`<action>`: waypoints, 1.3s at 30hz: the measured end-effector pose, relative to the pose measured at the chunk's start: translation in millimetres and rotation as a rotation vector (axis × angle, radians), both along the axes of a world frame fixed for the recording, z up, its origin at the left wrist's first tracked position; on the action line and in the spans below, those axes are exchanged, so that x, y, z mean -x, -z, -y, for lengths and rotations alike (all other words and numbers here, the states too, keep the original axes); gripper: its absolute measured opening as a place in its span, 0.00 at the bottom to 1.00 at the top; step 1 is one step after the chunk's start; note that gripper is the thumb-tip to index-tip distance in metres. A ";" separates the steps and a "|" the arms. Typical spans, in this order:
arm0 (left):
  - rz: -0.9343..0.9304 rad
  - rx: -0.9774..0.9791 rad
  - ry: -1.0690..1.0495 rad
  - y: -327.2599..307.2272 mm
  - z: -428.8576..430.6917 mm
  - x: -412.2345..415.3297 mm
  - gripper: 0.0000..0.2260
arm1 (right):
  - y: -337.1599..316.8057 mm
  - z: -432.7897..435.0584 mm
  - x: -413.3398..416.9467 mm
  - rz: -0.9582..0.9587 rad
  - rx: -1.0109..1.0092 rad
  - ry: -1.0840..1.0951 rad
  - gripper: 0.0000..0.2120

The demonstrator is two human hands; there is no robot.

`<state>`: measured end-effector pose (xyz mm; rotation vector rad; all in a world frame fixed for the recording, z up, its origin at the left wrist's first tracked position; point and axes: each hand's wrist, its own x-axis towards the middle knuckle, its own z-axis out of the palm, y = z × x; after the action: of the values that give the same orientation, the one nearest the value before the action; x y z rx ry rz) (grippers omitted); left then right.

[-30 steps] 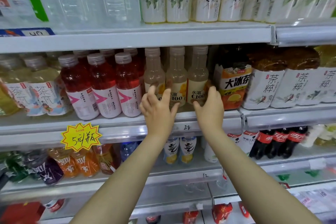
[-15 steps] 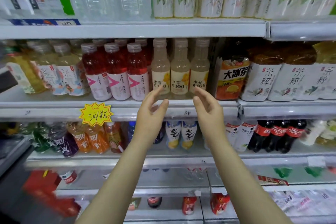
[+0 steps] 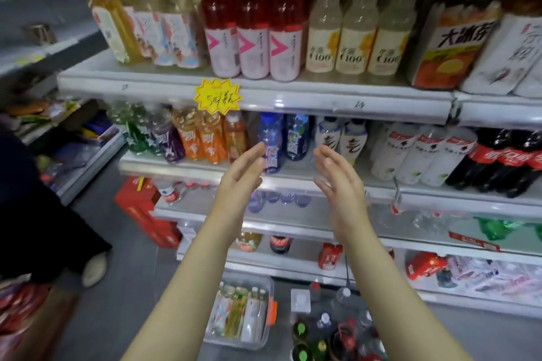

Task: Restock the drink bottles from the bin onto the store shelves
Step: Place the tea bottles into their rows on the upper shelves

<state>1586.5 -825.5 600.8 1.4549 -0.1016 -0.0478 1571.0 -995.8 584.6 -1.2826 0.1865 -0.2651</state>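
My left hand (image 3: 245, 173) and my right hand (image 3: 337, 174) hover in front of the shelves, palms facing each other, fingers relaxed, holding nothing. Above them, three pale yellow C100 bottles (image 3: 353, 23) stand in a row on the shelf (image 3: 293, 97), beside three red drink bottles (image 3: 253, 26). On the floor below, a clear plastic bin (image 3: 265, 328) holds several upright drink bottles (image 3: 240, 313).
A yellow starburst price tag (image 3: 217, 96) hangs on the shelf edge. Lower shelves carry orange, blue and cola bottles. Loose bottles (image 3: 322, 328) stand on the floor right of the bin. A red carton (image 3: 140, 208) and a person's dark clothing and shoe (image 3: 93, 269) are at left.
Both hands have drawn back from the C100 bottles and dropped lower. My view has tilted down, bringing the floor and the bin into sight.
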 end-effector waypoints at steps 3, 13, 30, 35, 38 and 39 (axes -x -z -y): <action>-0.087 -0.013 0.030 25.1 -37.1 10.9 0.16 | 22.0 -24.4 11.6 -0.079 0.000 -0.043 0.10; -0.419 -0.075 0.020 117.0 -209.2 3.1 0.13 | 107.7 -148.0 1.7 -0.387 -0.014 -0.028 0.11; -1.062 -0.085 -0.094 341.3 -349.1 17.6 0.20 | 316.5 -295.1 6.4 -0.998 -0.095 -0.201 0.16; -1.158 -0.064 -0.151 475.0 -339.9 10.7 0.18 | 450.6 -317.4 -15.4 -1.139 -0.053 -0.290 0.12; -1.217 -0.024 -0.200 559.6 -335.6 2.5 0.17 | 538.5 -333.7 -28.4 -1.188 -0.020 -0.321 0.13; -1.228 -0.013 -0.196 585.7 -334.5 -1.2 0.17 | 564.6 -338.1 -32.0 -1.198 -0.015 -0.328 0.14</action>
<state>1587.7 -491.0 15.2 1.2281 1.0351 -0.7602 1602.9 -657.7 20.0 -1.2925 0.9735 0.8195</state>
